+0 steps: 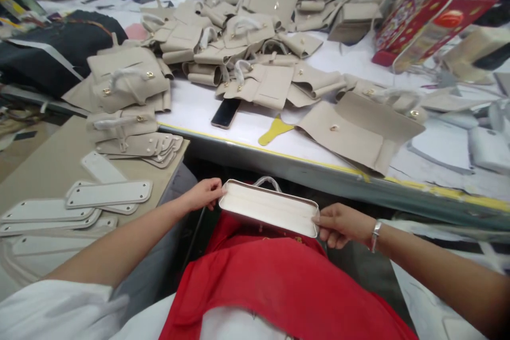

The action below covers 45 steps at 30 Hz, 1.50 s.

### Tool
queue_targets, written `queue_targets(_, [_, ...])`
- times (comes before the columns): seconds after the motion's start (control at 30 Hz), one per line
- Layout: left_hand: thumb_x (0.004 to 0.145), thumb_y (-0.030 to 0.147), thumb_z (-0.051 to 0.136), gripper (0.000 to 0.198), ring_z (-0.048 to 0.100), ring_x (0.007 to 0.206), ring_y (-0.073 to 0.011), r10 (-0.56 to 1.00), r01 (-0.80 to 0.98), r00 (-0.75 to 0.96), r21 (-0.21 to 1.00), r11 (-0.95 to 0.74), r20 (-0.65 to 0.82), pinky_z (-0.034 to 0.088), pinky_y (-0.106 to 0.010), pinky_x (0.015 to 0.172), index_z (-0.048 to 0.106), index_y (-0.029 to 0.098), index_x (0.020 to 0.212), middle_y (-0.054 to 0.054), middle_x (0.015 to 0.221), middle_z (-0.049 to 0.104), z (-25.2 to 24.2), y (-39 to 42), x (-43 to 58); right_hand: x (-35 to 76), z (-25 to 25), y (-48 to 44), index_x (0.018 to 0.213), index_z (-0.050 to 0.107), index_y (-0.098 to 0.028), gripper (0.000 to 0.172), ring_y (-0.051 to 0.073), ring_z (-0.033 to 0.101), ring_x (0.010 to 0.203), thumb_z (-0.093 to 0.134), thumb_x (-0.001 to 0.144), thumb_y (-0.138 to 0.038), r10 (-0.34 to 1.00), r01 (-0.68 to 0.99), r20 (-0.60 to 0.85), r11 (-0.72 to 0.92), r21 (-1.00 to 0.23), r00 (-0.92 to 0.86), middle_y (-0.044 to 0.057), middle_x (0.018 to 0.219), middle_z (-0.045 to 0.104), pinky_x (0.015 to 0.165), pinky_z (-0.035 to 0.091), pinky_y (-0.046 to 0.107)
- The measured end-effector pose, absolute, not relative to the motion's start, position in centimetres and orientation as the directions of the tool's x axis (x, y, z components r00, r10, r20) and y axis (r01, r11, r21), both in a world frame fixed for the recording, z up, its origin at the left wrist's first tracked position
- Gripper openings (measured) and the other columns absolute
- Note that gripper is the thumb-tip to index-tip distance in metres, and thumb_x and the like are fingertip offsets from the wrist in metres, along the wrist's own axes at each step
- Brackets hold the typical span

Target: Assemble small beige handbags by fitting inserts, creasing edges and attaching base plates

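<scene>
Red apron (279,281) spread at six o'clock, we pinch the bag (269,208) by its ends, left hand (207,193) at nine, right hand (338,223) at three, where uneven pulling could warp it.

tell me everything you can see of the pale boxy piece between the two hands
The pale boxy piece is long and narrow, cream-white, with a smooth, leather-like look. A thin raised rim frames its long face, which is turned up toward the camera, the right end lower in view. A clear-wrapped handle arches beyond its far edge. The left hand holds its left end, the right hand pinches its right. Its underside is hidden.
</scene>
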<state>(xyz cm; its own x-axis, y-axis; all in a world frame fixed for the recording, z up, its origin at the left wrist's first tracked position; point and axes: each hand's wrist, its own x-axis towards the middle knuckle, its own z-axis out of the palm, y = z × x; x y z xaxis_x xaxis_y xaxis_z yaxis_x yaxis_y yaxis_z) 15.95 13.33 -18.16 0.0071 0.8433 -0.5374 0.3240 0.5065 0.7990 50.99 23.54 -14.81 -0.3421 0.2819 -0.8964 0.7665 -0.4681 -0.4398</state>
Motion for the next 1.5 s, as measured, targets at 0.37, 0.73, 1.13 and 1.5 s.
queue_targets(0.37, [0.072,0.038,0.058,0.048,0.053,0.105,-0.0206,0.947,0.727,0.283,0.679,-0.108,-0.153,0.041,-0.029,0.089,0.052,0.017,0.114,-0.007,0.117,0.057,-15.0,17.5,19.8,54.3,-16.5,24.4,0.093,0.054,-0.014,0.042,0.012,0.060,0.064,0.065,0.069,-0.047,0.611,0.492,-0.473,-0.153,-0.857,-0.634,0.002,0.075,0.063,0.058,0.048,0.023])
queue_targets(0.73, [0.083,0.029,0.047,0.028,0.062,0.087,-0.0138,0.818,0.648,0.566,0.669,-0.365,-0.102,0.042,-0.019,0.081,0.067,0.019,0.100,-0.002,0.097,0.069,-15.8,20.8,28.4,51.5,-16.5,22.8,0.093,0.065,-0.018,0.027,0.013,0.053,0.073,0.041,0.089,-0.028,0.597,0.528,0.090,0.761,-0.377,-0.797,0.007,0.084,0.061,0.064,0.035,0.022])
queue_targets(1.13, [0.085,0.020,0.040,0.032,0.060,0.093,-0.0173,0.627,0.610,0.774,0.363,-0.704,-0.086,0.042,-0.023,0.079,0.061,0.020,0.109,-0.005,0.109,0.064,-15.8,20.5,28.5,51.1,-14.6,23.3,0.088,0.066,-0.018,0.031,0.014,0.052,0.075,0.038,0.088,-0.030,0.494,0.484,-0.065,0.802,-0.350,-0.867,0.008,0.087,0.060,0.065,0.034,0.024])
queue_targets(1.5, [0.087,0.019,0.035,0.036,0.058,0.098,-0.0166,0.604,0.607,0.783,0.398,-0.688,-0.148,0.040,-0.022,0.082,0.055,0.020,0.118,-0.006,0.117,0.060,-15.5,20.4,26.1,46.7,-16.8,28.8,0.065,0.046,-0.017,0.032,0.007,0.036,0.052,0.061,0.068,-0.045,0.256,0.565,-0.511,0.227,-0.793,-0.820,-0.007,0.055,0.041,0.049,0.028,0.020])
